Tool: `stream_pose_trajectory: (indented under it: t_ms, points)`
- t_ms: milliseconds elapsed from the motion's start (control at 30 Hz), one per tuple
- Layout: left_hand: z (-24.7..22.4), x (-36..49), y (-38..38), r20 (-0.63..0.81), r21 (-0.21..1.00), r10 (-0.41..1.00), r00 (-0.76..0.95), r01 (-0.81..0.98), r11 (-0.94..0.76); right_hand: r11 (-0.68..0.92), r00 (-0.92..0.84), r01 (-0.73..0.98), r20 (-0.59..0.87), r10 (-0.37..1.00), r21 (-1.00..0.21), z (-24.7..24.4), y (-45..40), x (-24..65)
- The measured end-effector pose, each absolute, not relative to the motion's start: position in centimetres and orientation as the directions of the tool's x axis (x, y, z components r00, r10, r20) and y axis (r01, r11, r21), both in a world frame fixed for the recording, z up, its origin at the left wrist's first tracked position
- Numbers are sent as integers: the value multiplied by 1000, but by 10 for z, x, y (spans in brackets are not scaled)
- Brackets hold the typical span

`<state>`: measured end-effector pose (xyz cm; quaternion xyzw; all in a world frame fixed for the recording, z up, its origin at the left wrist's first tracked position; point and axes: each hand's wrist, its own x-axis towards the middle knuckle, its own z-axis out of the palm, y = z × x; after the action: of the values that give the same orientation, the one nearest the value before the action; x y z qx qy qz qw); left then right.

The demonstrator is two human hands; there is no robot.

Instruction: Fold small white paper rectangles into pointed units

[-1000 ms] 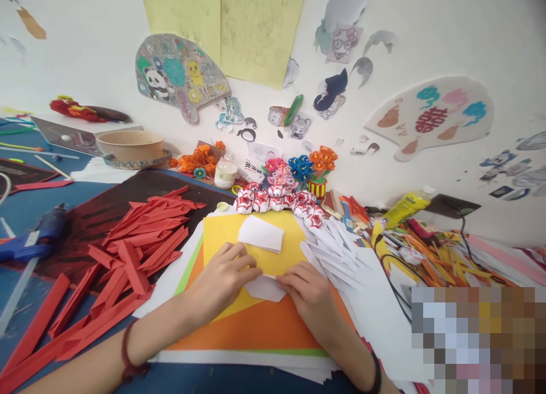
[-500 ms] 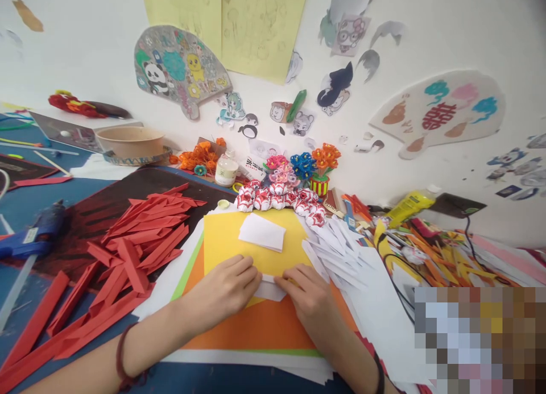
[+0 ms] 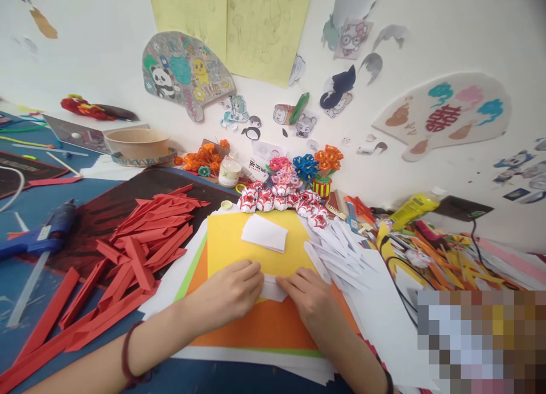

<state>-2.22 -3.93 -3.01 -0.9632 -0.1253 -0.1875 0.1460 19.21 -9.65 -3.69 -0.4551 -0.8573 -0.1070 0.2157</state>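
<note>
Both hands meet over a small white piece of paper (image 3: 273,289) whose upper edge is folded over in a narrow strip. My left hand (image 3: 239,287) pinches its left end, fingers curled together. At the other end, my right hand (image 3: 305,291) has its fingertips closed on the fold. Beneath lies a yellow sheet (image 3: 224,246) on top of an orange sheet (image 3: 251,328). Just beyond the hands, a small stack of white paper rectangles (image 3: 264,233) rests on the yellow sheet.
Folded red paper strips (image 3: 140,263) cover the left, near a blue glue gun (image 3: 46,235). Folded white strips (image 3: 341,257) lie to the right. Red-and-white paper balls (image 3: 279,200), a small bottle (image 3: 229,171) and flowers (image 3: 305,166) stand along the wall, with a yellow bottle (image 3: 416,208) farther right.
The whole view has shifted slightly to the right and down. Both hands keep their hold on the white paper, with hardly any movement of the fingers.
</note>
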Motion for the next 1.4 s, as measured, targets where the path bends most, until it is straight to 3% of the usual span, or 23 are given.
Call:
stream_pose_trajectory:
  t_ms: [233,600,767,833,1033,1267,1400]
  points:
    - [-16,-21,-37,302,-221,248,920,321,-921,552,-501,833,453,738,22,-34,-97,194]
    - [-11,-23,-27,215,-29,349,912,363,-931,455,-430,890,281,858,-26,-28,-99,190]
    - [-15,-29,-21,284,346,503,816,402,-848,437,-391,890,271,880,-133,-28,-102,191]
    - [-20,-27,-20,306,444,594,744,440,-780,433,-373,887,303,877,-162,-30,-102,191]
    - [-28,-16,-19,294,461,633,716,474,-750,362,-230,865,367,901,-347,-32,-99,187]
    - [-19,-14,-25,263,661,697,668,401,-634,333,-130,752,366,921,-569,-33,-97,183]
    - [-14,-12,-33,247,712,721,647,384,-588,321,-105,678,345,933,-661,-30,-101,179]
